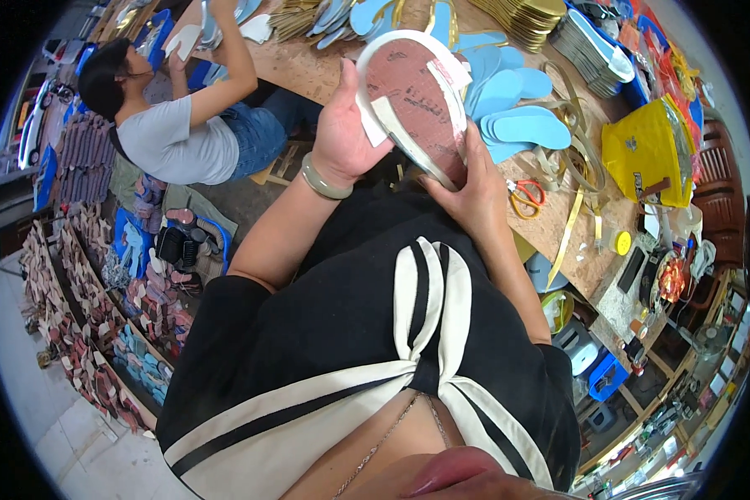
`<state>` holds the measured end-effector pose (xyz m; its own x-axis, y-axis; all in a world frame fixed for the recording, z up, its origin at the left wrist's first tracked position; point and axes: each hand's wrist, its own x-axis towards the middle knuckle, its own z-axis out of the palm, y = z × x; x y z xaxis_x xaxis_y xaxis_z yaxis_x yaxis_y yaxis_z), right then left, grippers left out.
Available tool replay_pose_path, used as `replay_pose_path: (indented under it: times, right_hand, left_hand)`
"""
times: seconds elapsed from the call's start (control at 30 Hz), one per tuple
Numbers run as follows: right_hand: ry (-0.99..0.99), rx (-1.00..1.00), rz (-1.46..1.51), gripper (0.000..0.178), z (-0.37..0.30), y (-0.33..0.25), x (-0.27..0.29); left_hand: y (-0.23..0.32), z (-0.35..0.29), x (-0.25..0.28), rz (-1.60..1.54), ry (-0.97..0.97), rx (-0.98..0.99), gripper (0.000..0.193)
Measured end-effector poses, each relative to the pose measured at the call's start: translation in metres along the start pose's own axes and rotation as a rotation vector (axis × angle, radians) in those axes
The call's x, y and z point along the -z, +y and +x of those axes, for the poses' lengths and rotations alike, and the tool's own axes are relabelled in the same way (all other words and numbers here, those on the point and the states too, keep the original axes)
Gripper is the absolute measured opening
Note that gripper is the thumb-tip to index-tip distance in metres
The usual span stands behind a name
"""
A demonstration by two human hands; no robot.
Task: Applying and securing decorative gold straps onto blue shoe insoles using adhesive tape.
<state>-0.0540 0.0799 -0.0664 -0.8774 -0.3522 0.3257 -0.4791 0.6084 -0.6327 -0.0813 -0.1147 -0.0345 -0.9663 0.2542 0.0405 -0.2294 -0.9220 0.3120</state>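
Sole (415, 100) — reddish underside up, white strap across — is gripped at both ends for viewing. Left hand (342, 133) clasps its edge; right hand (475, 192) supports below, near blue insoles (517, 125).

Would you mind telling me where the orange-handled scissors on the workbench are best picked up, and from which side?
Take the scissors by the orange loop handles, coming straight down from above: they lie flat on the wooden bench, handles facing up and bare. The right hand is nearest, just beside them, though it and the left hand now hold the shoe sole. This is a judgement.
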Motion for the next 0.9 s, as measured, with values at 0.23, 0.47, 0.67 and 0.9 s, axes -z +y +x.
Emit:
replay_pose_path:
  times: [0.23, 0.47, 0.67, 0.9]
  right_hand:
    - [0.049, -0.009, 0.011, 0.093, -0.010, 0.001, -0.006]
    - [0.013, -0.031, 0.027, 0.094, -0.010, -0.004, -0.005]
    - [0.017, 0.002, -0.039, 0.090, -0.009, -0.005, -0.002]
    - [-0.014, 0.038, -0.092, 0.087, -0.008, -0.008, 0.003]
  left_hand:
    - [-0.006, -0.006, -0.014, 0.107, 0.064, -0.052, 0.074]
    - [-0.003, -0.010, -0.015, 0.201, 0.051, -0.049, 0.064]
    - [0.005, -0.012, -0.008, 0.389, 0.147, -0.043, 0.036]
    - [0.013, -0.012, 0.007, 0.341, 0.191, -0.008, 0.028]
